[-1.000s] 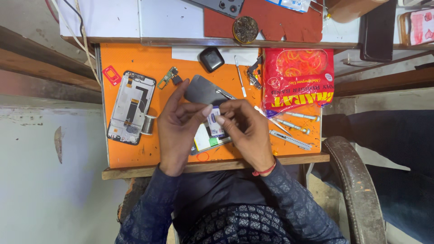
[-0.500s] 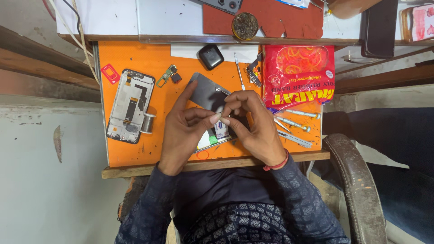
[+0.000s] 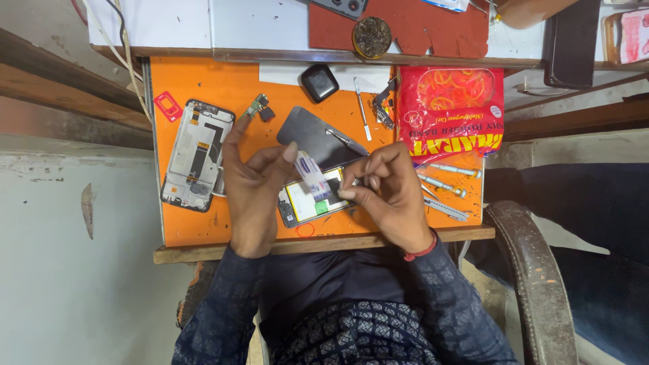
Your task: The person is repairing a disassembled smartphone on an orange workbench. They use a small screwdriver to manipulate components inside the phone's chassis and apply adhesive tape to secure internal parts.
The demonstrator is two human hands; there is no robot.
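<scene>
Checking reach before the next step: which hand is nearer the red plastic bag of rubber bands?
Right. The right hand is just beside the red plastic bag of rubber bands, below its left edge; the left hand lies farther off across the orange mat.

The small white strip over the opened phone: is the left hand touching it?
Touching. The head view shows the left hand pinching the small white strip between fingertips, above the opened phone.
</scene>
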